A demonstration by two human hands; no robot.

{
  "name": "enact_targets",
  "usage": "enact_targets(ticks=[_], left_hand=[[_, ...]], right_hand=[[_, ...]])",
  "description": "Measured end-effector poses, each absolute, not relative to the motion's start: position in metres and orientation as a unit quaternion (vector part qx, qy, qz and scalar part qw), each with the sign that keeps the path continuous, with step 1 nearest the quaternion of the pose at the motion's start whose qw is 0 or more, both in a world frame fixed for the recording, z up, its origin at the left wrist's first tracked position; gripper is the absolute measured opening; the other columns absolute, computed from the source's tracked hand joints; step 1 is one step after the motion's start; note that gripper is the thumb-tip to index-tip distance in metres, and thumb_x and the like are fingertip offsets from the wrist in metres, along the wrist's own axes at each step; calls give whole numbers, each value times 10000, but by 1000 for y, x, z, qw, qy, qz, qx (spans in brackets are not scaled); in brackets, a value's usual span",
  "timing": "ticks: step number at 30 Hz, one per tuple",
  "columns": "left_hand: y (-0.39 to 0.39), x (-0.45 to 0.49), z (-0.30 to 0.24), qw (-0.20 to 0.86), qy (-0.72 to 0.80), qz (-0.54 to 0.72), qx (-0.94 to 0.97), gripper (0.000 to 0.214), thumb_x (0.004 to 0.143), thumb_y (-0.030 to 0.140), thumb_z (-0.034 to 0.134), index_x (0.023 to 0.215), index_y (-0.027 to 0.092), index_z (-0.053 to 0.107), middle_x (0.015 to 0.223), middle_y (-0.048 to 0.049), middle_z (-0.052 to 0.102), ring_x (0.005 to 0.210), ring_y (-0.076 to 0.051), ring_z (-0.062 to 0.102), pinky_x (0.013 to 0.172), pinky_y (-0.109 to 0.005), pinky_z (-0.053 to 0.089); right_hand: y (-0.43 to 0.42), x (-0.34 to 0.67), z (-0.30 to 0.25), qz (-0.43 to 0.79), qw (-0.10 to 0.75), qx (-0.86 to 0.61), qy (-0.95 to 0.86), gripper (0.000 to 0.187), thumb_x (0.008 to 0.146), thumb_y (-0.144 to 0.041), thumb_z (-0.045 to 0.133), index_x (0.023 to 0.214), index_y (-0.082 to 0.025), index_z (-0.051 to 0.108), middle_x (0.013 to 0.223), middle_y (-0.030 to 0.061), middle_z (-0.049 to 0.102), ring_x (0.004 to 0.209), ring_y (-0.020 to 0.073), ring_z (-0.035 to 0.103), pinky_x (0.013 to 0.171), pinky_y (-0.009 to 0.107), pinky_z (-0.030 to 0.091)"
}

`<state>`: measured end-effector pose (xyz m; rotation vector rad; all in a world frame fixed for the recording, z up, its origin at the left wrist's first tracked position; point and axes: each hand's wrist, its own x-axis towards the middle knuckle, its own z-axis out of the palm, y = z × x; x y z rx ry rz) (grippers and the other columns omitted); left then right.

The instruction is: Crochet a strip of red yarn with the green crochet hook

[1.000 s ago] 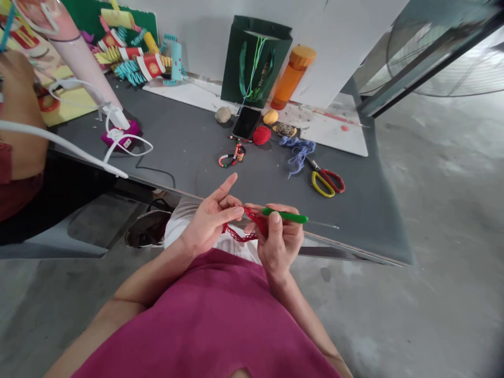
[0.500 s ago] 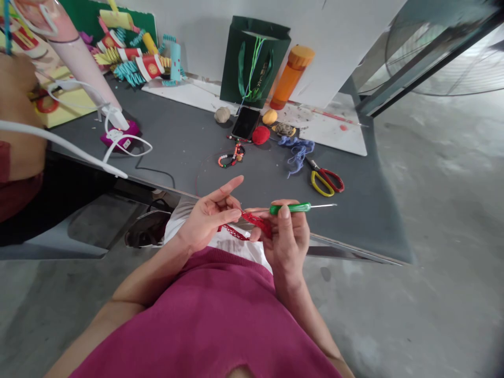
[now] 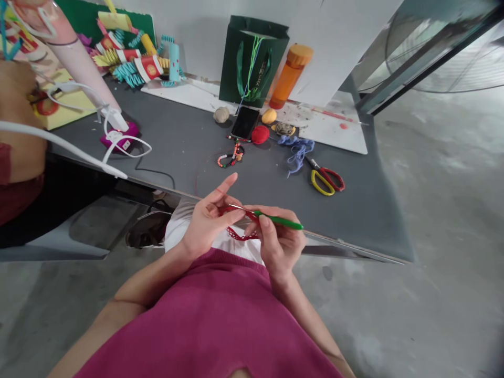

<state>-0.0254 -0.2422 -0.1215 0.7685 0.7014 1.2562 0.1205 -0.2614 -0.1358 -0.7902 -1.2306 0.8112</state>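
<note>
Grey tabletop (image 3: 185,157) spread out ahead of the person, a pale wall (image 3: 189,42) behind it. Measured from the hands, a dark green paper bag (image 3: 259,60) stood upright at twelve o'clock, with an orange bottle (image 3: 289,79) just beside it, a little toward one. Nearer at twelve lay a red yarn ball (image 3: 260,135), close by a black phone (image 3: 245,123). Blue yarn (image 3: 299,147) lay at one, scissors (image 3: 317,168) at two, a beaded bracelet (image 3: 238,153) between eleven and twelve, and a co-worker's arm (image 3: 18,126) at ten.

Red lacework (image 3: 239,235) hung between the two hands, above the lap. Thumb and curled fingers of the left hand (image 3: 205,223) pinched it — the index finger stood apart, pointing between one and two. Right hand (image 3: 280,241) fingers were clamped on a green-handled hook (image 3: 286,222), its metal shaft aimed between nine and ten; whether the tip sat in a stitch was hard to tell.
</note>
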Motion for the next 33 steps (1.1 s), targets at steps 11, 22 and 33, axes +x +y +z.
enact_targets(ticks=[11, 22, 33], left_hand=[[-242, -25, -116, 776, 285, 509, 240, 626, 682, 159, 932, 1277, 254, 762, 696, 77, 673, 681, -72, 637, 775, -233, 537], [-239, -31, -118, 778, 276, 504, 256, 498, 706, 157, 914, 1182, 257, 809, 741, 52, 657, 688, -69, 593, 764, -228, 518], [-243, -27, -116, 763, 261, 507, 306, 459, 748, 193, 899, 1189, 288, 814, 823, 27, 727, 717, -94, 646, 762, -271, 538]], right_hand=[[-262, 112, -140, 314, 703, -404, -494, 82, 951, -214, 725, 978, -281, 765, 909, 3, 851, 694, 162, 791, 508, 251, 596], [-262, 118, -135, 401, 690, -413, -439, 123, 1017, -435, 615, 1050, -317, 607, 840, 0, 805, 742, 221, 818, 677, 382, 684], [-257, 113, -130, 518, 655, -392, -386, 291, 878, -528, 769, 911, -272, 633, 699, -39, 760, 451, 130, 663, 320, 197, 404]])
